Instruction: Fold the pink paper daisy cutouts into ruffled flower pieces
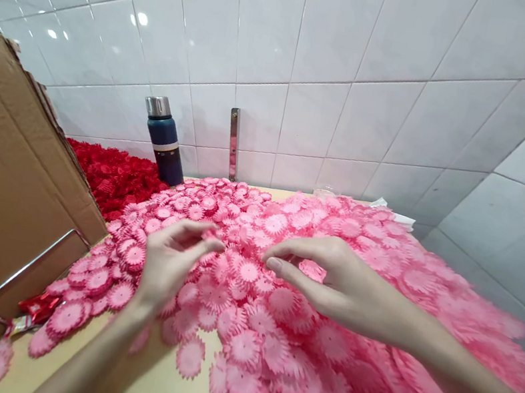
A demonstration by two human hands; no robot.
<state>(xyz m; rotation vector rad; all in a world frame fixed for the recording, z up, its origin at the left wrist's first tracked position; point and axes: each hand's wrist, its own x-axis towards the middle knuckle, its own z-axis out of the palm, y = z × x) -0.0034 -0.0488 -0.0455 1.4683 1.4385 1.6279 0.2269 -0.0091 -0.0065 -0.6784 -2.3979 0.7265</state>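
A broad heap of pink artificial-flower petal discs (245,346) with jagged edges and tiny centre marks spreads beneath both hands. My left hand (172,260) is raised over its left side, thumb and forefinger curled together with a bit of pink petal disc (209,235) between them. Over the middle of the heap, my right hand (330,276) has its thumb and forefinger tips together in a pinch. Whatever those right fingertips hold is too small to make out. A short gap separates the two hands, and more discs show through it.
At left stands a tall cardboard box (6,178), with a bent metal rod (29,267) and a red wrapper (38,307) near its base. A dark blue bottle (166,145) stands beside red petals (116,177). Behind, a metal strip (234,144) leans against the tiled wall (332,32).
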